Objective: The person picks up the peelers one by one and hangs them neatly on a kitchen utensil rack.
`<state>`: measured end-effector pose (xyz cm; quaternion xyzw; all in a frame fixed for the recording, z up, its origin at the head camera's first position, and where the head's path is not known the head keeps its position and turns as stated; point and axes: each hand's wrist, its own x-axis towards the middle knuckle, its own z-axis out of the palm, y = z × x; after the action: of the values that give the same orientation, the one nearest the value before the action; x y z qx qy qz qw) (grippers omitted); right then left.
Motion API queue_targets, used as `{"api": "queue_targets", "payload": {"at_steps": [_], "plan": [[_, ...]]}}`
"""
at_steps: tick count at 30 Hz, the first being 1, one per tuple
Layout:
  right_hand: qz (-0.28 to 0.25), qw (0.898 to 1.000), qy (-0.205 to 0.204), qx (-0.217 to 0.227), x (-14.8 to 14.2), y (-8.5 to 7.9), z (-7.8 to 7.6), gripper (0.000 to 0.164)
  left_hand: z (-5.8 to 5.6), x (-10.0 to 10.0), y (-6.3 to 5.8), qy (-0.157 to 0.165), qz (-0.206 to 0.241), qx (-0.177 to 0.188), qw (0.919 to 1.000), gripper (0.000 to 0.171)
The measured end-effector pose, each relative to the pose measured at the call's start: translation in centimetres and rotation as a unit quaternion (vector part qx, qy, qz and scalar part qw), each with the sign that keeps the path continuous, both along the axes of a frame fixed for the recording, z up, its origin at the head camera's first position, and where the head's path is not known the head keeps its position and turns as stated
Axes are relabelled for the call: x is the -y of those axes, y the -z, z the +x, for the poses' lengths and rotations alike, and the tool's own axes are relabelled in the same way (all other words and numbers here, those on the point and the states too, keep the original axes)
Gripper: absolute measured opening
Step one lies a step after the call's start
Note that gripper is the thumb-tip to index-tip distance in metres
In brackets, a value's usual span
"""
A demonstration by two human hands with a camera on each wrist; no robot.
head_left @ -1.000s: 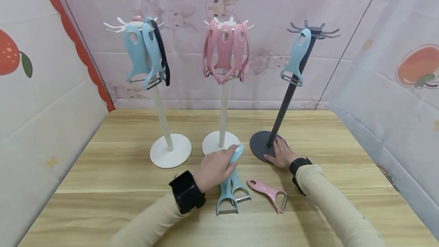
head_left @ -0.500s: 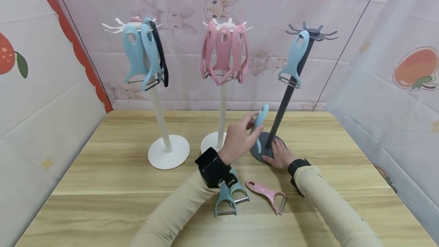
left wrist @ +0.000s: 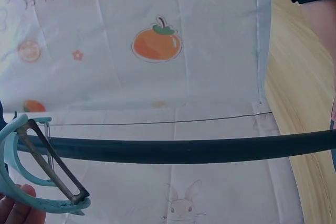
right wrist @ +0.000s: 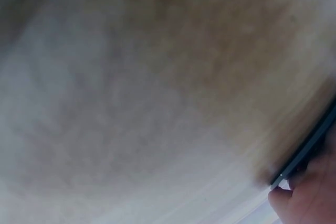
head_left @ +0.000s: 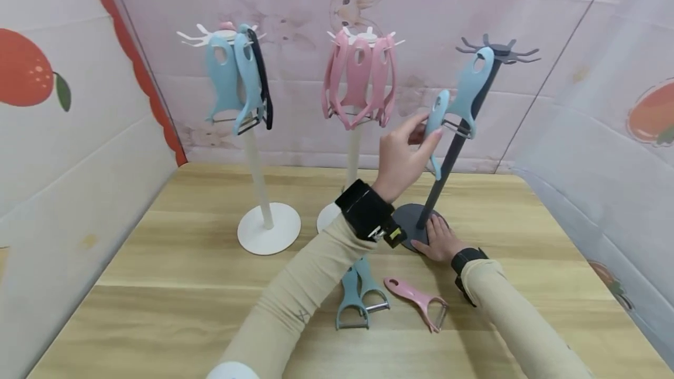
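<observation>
My left hand (head_left: 401, 161) pinches a light blue vegetable peeler (head_left: 437, 111) between thumb and fingers, raised beside the upper pole of the dark grey stand (head_left: 451, 159). In the left wrist view the held peeler (left wrist: 55, 206) shows its metal blade, overlapping the dark pole (left wrist: 184, 151). Another blue peeler (head_left: 472, 82) hangs from a hook of that stand, just right of the held one. Low down, my right hand (head_left: 443, 244) rests on the stand's round base (head_left: 408, 215), fingers spread flat. The right wrist view is mostly blurred, with part of the hand at the base's edge.
Two blue peelers (head_left: 351, 303) and a pink peeler (head_left: 416, 298) lie on the wooden table (head_left: 158, 309). A white stand (head_left: 258, 183) on the left carries blue and black peelers. The middle white stand (head_left: 354, 151) carries several pink peelers (head_left: 359, 78).
My left hand has lifted the blue peeler from the others on the table and carried it up and right to the dark stand. My right hand stays on the base.
</observation>
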<state>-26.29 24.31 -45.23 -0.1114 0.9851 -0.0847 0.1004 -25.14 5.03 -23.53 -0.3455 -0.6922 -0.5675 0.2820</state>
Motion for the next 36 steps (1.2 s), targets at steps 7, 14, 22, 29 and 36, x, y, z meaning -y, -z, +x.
{"api": "queue_targets", "payload": {"at_steps": [7, 14, 22, 29, 36], "plan": [[-0.005, 1.000, -0.008, 0.001, 0.1, 0.2, 0.0, 0.109, -0.6, -0.5, -1.1, -0.034, 0.004, 0.005, 0.9994, 0.035], [-0.013, 1.000, -0.003, -0.007, -0.5, 0.6, 0.2, 0.108, -1.5, -1.6, -2.7, -0.051, 0.006, -0.003, 0.9987, 0.033], [-0.015, 0.999, -0.017, -0.025, 0.1, 0.6, -0.2, 0.112, -2.3, -1.8, -5.1, -0.051, -0.002, 0.062, 0.9967, 0.035], [-0.009, 0.999, -0.014, -0.031, 0.2, 0.7, -0.2, 0.117, -2.9, -2.4, -6.2, -0.015, -0.027, 0.087, 0.9957, 0.036], [-0.010, 1.000, -0.011, -0.026, 0.1, 0.6, -0.3, 0.110, -2.4, -2.7, -5.8, 0.029, -0.044, 0.127, 0.9905, 0.039]]}}
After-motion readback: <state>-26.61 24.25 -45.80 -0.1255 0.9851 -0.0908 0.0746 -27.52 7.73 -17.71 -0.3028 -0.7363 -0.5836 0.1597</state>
